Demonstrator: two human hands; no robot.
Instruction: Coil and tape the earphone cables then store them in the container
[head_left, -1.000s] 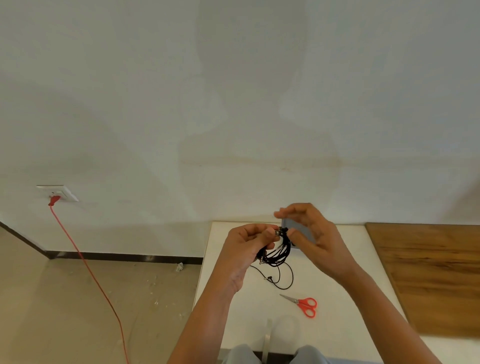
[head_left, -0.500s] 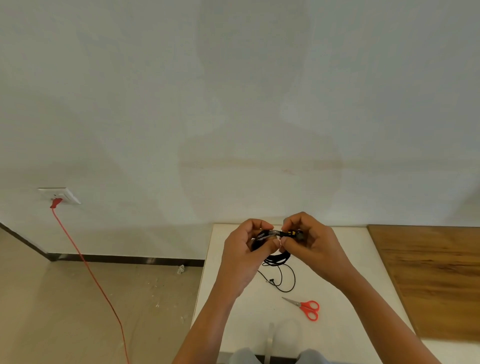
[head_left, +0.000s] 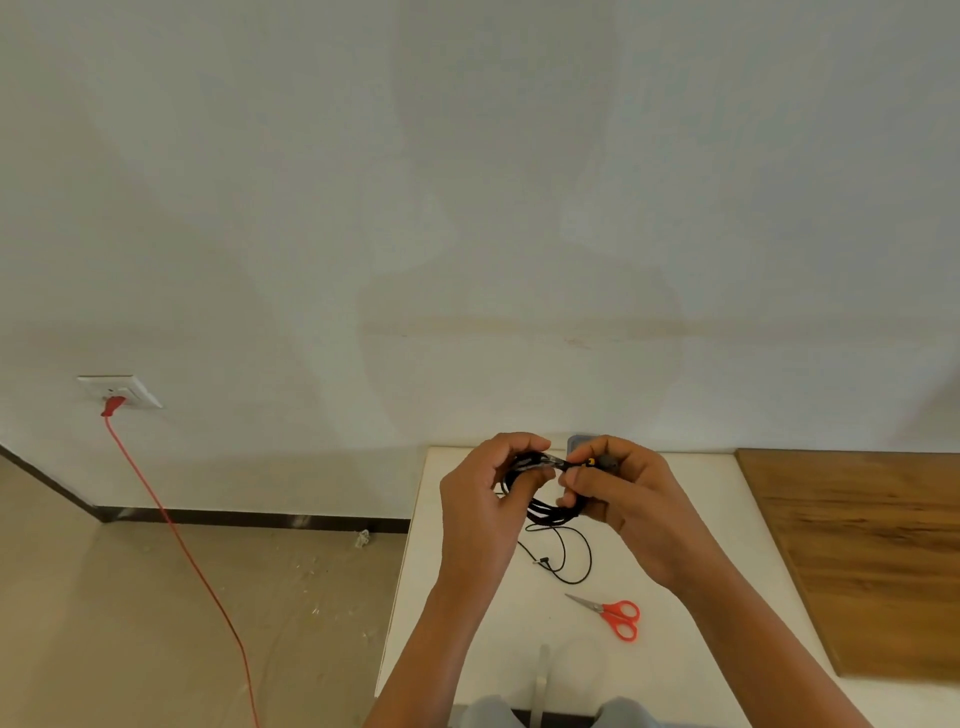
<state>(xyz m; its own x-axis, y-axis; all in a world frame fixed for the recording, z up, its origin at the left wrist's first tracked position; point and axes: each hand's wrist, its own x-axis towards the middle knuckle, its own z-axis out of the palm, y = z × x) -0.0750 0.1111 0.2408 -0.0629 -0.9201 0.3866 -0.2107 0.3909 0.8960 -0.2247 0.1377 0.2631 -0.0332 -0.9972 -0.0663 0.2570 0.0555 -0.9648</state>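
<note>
A coil of black earphone cable (head_left: 551, 512) hangs between my hands above the white table (head_left: 462, 613). My left hand (head_left: 488, 493) grips the coil's left side with curled fingers. My right hand (head_left: 618, 493) pinches the top of the coil, where a strip of clear tape seems to wrap the strands, beside a small yellow spot. A loose cable end with its plug (head_left: 558, 558) trails down onto the table. A small grey object (head_left: 579, 442), perhaps the container, shows just behind my right hand, mostly hidden.
Red-handled scissors (head_left: 613, 616) lie on the table near me. A roll of clear tape (head_left: 566, 670) stands close to the front edge. A brown wooden board (head_left: 862, 551) covers the right side. A red cord (head_left: 171, 530) runs from a wall socket across the floor.
My hands have come together and lowered slightly. The right hand went from holding its fingers spread above the coil to pinching the coil's top, next to the left hand's fingers.
</note>
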